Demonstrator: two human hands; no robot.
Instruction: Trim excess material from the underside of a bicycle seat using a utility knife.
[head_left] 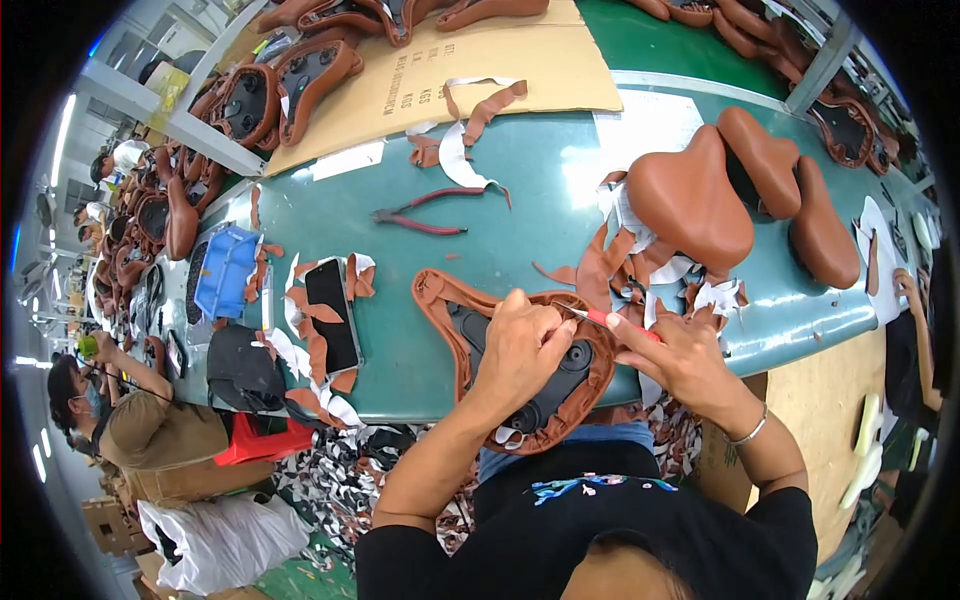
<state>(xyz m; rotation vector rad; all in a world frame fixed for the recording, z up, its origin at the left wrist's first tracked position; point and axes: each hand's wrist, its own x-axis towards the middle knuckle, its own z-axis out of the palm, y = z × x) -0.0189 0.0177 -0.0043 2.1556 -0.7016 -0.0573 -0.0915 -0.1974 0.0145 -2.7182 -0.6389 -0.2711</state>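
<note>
An upturned bicycle saddle (455, 315), black underneath with a brown leather edge folded over, lies at the near edge of the green table (540, 180). My left hand (520, 350) presses down on its middle and pinches the brown edge. My right hand (680, 360) grips a red-handled knife (605, 320) whose thin blade touches that edge next to my left fingers.
Three finished brown saddles (690, 195) sit to the right. Red-handled pliers (420, 210), a black phone (332, 312), a blue box (225, 270) and brown and white leather offcuts lie on the table. Cardboard (480, 70) with more saddles is behind. Another person (130, 420) works at left.
</note>
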